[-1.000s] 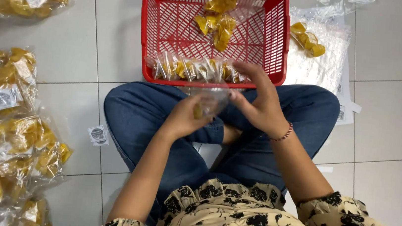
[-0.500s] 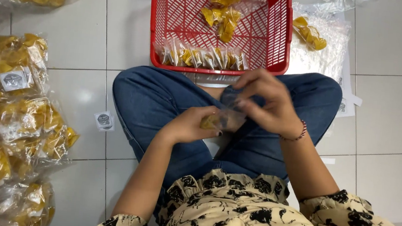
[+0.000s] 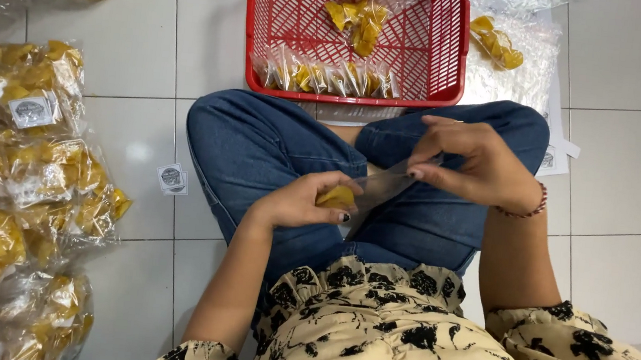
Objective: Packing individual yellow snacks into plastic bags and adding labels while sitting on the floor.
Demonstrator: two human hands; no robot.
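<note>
I sit cross-legged on a tiled floor in blue jeans. My left hand (image 3: 304,200) grips the bottom end of a small clear plastic bag (image 3: 380,186) with yellow chips (image 3: 336,197) in it. My right hand (image 3: 474,164) pinches the bag's upper end, stretching it flat above my lap. Just past my knees stands a red plastic basket (image 3: 450,75); a row of small filled chip packets (image 3: 323,77) lines its near wall, and loose yellow packets (image 3: 360,11) lie farther back inside.
Several large clear bags of yellow chips (image 3: 16,172) with round labels are piled on the floor at my left. A clear bag with a few chips (image 3: 501,48) lies right of the basket. A small round sticker (image 3: 172,179) lies by my left knee.
Both hands dropped lower over my lap and drew apart, stretching the small bag out between them. The view shifted slightly toward the left.
</note>
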